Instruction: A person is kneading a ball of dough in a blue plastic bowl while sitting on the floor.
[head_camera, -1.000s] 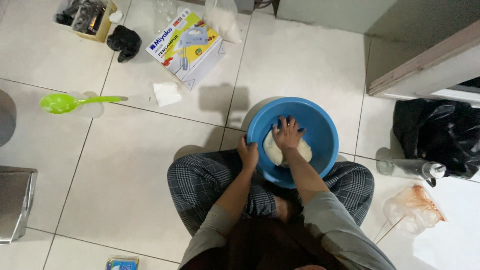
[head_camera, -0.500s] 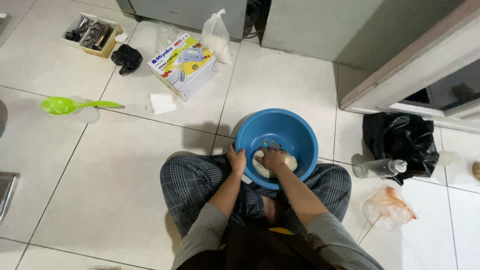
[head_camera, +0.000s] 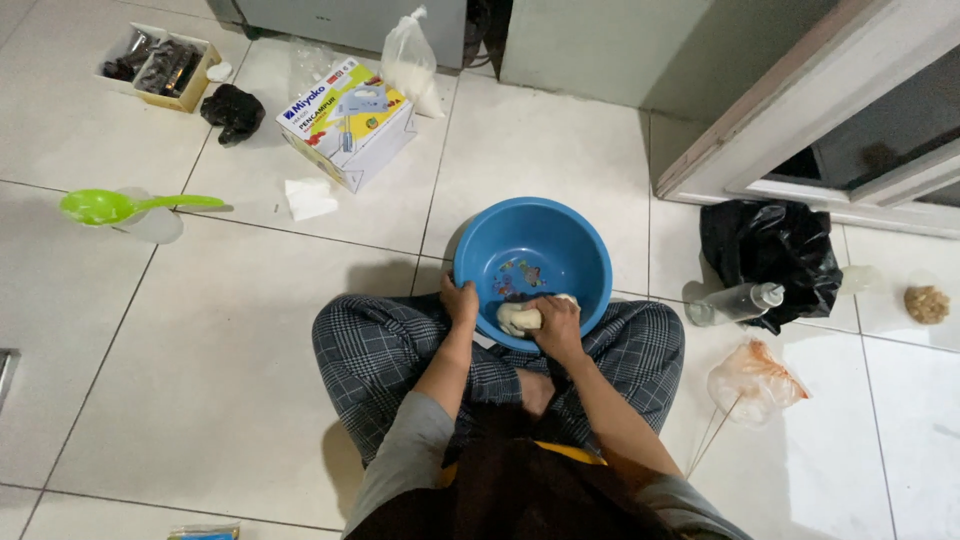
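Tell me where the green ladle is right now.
In the head view, the green ladle lies on the white tiled floor at far left, resting across a clear cup, left of the crumpled white tissue.

On the tiled floor there is one blue plastic basin with one pale lump of dough in it, one printed cardboard appliance box, one open tray-like carton of small dark items, and one green plastic ladle. Plastic bags number three: one clear bag of white powder, one black bag and one crumpled clear bag with orange marks. There is also one clear plastic bottle, one folded white tissue, one dark crumpled cloth, one brown crumbly lump, and two bare hands, the left hand and the right hand.
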